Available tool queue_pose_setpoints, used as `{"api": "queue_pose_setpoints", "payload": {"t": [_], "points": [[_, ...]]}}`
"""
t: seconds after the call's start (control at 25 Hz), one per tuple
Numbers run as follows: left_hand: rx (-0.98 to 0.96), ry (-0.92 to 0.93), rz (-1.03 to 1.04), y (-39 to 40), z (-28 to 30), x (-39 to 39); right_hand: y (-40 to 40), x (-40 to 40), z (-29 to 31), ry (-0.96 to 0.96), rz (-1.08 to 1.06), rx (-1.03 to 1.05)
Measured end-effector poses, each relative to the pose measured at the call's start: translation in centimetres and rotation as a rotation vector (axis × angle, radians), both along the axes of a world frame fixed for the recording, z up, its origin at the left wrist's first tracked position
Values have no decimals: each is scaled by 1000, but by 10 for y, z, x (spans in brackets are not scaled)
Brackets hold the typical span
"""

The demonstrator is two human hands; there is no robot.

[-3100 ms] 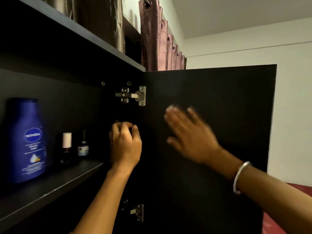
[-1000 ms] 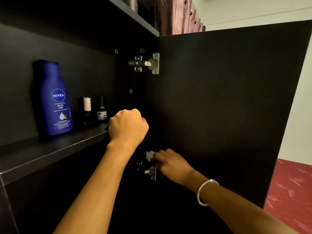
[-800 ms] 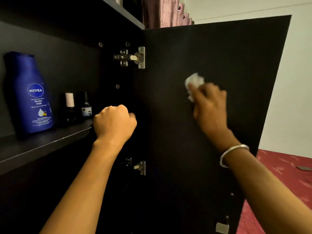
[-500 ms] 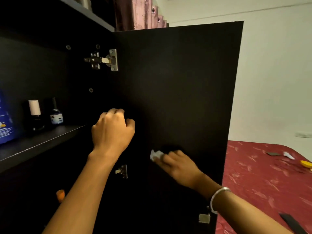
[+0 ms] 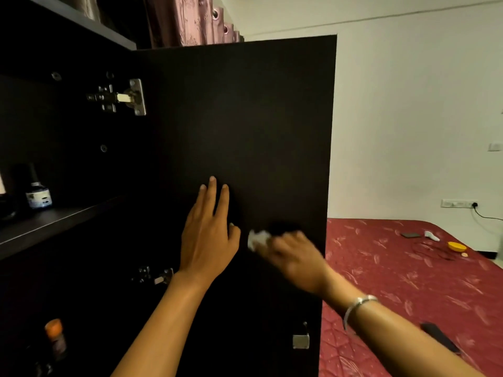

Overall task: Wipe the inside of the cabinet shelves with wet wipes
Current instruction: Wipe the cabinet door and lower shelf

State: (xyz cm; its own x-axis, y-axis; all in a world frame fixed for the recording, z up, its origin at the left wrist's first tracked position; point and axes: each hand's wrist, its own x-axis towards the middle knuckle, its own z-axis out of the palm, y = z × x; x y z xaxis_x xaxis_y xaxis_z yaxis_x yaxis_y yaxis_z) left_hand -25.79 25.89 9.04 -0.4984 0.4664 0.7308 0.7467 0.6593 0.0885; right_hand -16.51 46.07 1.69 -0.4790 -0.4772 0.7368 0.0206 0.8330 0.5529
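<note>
Black laminate cabinet door (image 5: 245,118), swung open, inner face toward the camera; two metal hinges on its left edge, upper hinge (image 5: 128,97) and lower hinge (image 5: 159,277); small metal catch plate (image 5: 300,341) near its lower right corner.

Left hand (image 5: 208,235): flat against the door's inner face, fingers extended upward and slightly spread, holding nothing.

Right hand (image 5: 295,261): blurred, just right of the left hand, fingers closed around a crumpled white wet wipe (image 5: 257,239); wipe pressed to the door's inner face, low on the panel, near the left hand's thumb. Silver metal bangle (image 5: 356,308) on the right wrist.

Dark cabinet shelf (image 5: 54,221), left of the door: one small dark bottle with a pale label (image 5: 36,190) standing upright on it. Lower compartment, near left: orange-capped bottle (image 5: 55,338), dim, details unclear.

Pink curtain with metal eyelets (image 5: 196,20), far, above the cabinet top.

Red patterned bed cover (image 5: 408,289), right of the door: yellow round object (image 5: 457,246), small white object (image 5: 431,236) and flat dark square (image 5: 411,235) on its far part; flat black oblong (image 5: 439,338) nearer. White wall (image 5: 408,118) behind, with a socket strip (image 5: 458,204) and a plugged cable.
</note>
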Motion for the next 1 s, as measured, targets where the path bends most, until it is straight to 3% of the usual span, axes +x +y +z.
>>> {"api": "queue_pose_setpoints", "payload": {"t": [0.04, 0.12, 0.28, 0.36, 0.44, 0.56, 0.64, 0.76, 0.88, 1.0], "points": [[-12, 0, 19, 0, -4, 0, 5, 7, -23, -99, -21, 118], [-28, -7, 54, 1, -8, 0, 27, 15, -6, -112, -19, 178], [-18, -75, 120, 12, -14, 4, 52, 26, 147, 349, -4, -154], [13, -121, 145, 20, -17, 9, 56, 31, 176, 478, -22, -313], [55, -183, 149, 26, -16, 16, 53, 31, 130, 388, 22, -298], [78, -234, 166, 32, -12, 23, 47, 37, 12, 19, 52, -16], [79, -256, 192, 34, -9, 26, 55, 43, 12, -51, 93, 24], [120, -318, 191, 41, -7, 32, 66, 34, 111, 207, 162, -209], [219, -408, 181, 52, -2, 42, 58, 29, 209, 408, 284, -678], [305, -471, 164, 64, 2, 48, 39, 30, 188, 427, 390, -874]]}}
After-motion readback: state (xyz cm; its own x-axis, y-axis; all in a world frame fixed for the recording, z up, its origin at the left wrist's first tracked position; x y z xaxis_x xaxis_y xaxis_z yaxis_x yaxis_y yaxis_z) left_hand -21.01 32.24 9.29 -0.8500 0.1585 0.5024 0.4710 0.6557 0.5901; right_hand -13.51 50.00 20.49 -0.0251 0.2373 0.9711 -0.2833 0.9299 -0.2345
